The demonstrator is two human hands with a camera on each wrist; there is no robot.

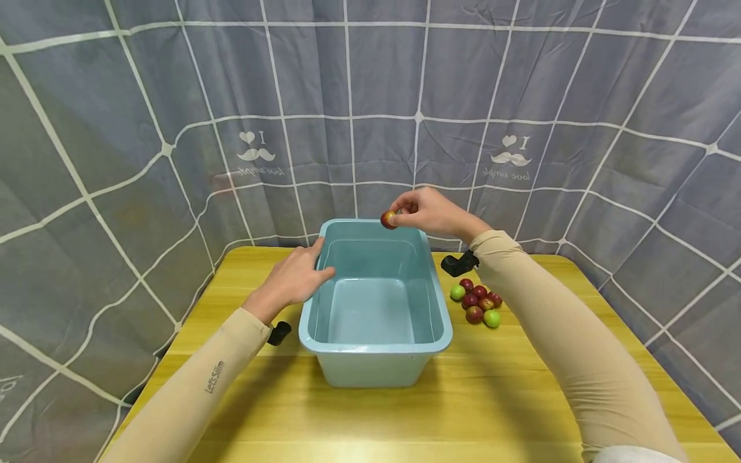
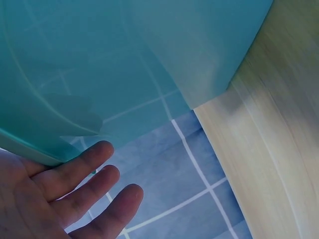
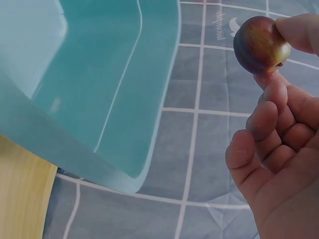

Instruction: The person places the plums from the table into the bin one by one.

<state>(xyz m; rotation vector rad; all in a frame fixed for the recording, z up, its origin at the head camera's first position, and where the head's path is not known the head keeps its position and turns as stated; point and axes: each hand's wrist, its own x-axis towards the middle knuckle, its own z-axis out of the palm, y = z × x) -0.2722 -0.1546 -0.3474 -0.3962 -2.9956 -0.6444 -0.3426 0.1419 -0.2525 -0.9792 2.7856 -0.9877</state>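
My right hand (image 1: 435, 212) pinches a red and yellow plum (image 1: 388, 220) between thumb and fingertips, over the far right part of a light blue plastic basin (image 1: 376, 348). In the right wrist view the plum (image 3: 261, 45) shows a small stem end, and the other fingers curl loosely below it. My left hand (image 1: 298, 275) rests on the basin's left rim, thumb over the inner side. In the left wrist view its fingers (image 2: 107, 209) lie relaxed outside the basin wall (image 2: 124, 74). Nothing lies on the basin's floor.
Right of the basin, several dark red plums (image 1: 470, 300) and green ones (image 1: 492, 319) lie in a loose cluster on the yellow wooden table (image 1: 370, 421). A grey curtain (image 1: 382, 83) with white grid lines hangs behind the table and at both sides.
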